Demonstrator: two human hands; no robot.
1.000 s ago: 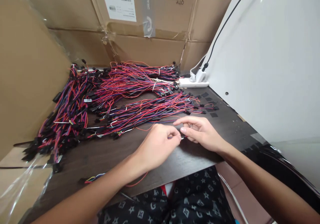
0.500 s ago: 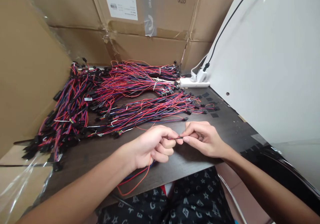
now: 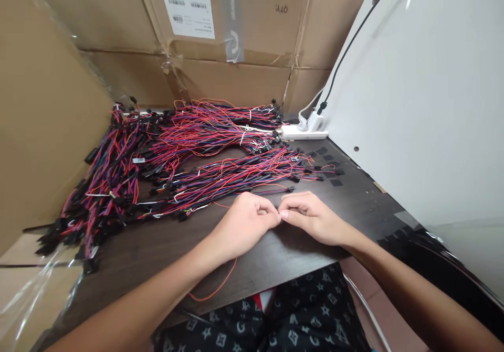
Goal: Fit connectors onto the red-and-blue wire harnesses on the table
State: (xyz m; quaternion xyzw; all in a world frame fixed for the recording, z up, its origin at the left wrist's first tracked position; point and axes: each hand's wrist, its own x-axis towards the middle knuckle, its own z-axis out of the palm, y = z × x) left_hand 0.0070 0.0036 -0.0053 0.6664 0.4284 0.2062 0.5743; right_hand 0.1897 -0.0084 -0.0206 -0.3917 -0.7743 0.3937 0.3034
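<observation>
My left hand (image 3: pixel 250 221) and my right hand (image 3: pixel 311 218) meet fingertip to fingertip above the dark tabletop (image 3: pixel 275 260). Both are closed in a pinch, and what lies between the fingertips is hidden. An orange wire (image 3: pixel 220 285) curves out from under my left wrist toward the table's front edge. Just beyond my hands lies a long bundle of red, blue and black wires (image 3: pixel 232 176) with black connectors at its right end.
More wire bundles, some tied (image 3: pixel 205 126), lie at the back, and a tangled pile (image 3: pixel 114 168) at the left. A white power strip (image 3: pixel 303 132) stands at the back right. Cardboard (image 3: pixel 244 84) and a white panel (image 3: pixel 413 105) enclose the table.
My left hand has turned over, palm down, and its fingertips now touch those of my right hand. The dark wire piece seen between them is now hidden, and less loose wire shows below my left wrist.
</observation>
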